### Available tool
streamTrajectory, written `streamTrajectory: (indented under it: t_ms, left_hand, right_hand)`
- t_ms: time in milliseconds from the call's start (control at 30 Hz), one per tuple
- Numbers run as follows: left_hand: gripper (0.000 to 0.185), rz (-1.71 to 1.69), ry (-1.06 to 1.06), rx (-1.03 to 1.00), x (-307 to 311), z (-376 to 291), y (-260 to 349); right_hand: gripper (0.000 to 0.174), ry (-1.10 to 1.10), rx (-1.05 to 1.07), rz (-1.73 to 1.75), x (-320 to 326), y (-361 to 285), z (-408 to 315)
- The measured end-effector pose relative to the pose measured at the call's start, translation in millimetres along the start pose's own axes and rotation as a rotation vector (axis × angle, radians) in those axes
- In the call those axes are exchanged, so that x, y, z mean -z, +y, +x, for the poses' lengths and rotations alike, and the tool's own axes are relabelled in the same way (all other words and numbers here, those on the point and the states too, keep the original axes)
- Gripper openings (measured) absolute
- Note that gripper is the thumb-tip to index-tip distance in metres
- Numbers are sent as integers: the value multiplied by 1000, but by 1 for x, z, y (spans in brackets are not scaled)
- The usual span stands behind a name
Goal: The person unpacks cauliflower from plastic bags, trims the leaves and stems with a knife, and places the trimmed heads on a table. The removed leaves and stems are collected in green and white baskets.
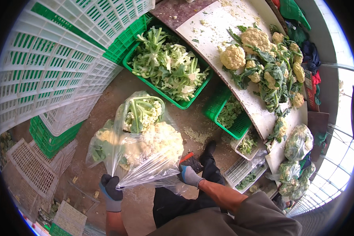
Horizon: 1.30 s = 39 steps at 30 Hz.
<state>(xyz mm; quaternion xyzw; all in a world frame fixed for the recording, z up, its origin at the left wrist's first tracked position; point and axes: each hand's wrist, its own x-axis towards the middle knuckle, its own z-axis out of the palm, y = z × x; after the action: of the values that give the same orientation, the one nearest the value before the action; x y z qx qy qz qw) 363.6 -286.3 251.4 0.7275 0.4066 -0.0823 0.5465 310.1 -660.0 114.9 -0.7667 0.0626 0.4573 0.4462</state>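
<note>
A large clear plastic bag (147, 174) hangs stretched between my two gloved hands, above the floor. Inside it several cauliflower heads (162, 141) show through the film, some with green leaves and stalks still attached. My left hand (112, 187), in a grey and dark glove, grips the bag's gathered edge at the lower left. On the other side my right hand (189, 176), in a matching glove, is closed on the bag's right edge; its fingertips are partly hidden. Beside my right hand, low down, lies a brush-like tool with a red edge (191, 162).
Tall stacks of white plastic crates (47, 70) rise at left. A green crate of cauliflower trimmings (171, 67) stands ahead. To the right a white-topped table (206, 38) bears loose cauliflowers (268, 65) and bagged heads (298, 141). Beneath its edge sits another green crate (239, 126).
</note>
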Motion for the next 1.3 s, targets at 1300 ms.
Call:
streamTrajectory:
  t_ms: [1300]
  left_hand:
    - [23, -257, -695, -886, -404, -310, 443]
  right_hand:
    - [30, 726, 242, 477, 433, -30, -508]
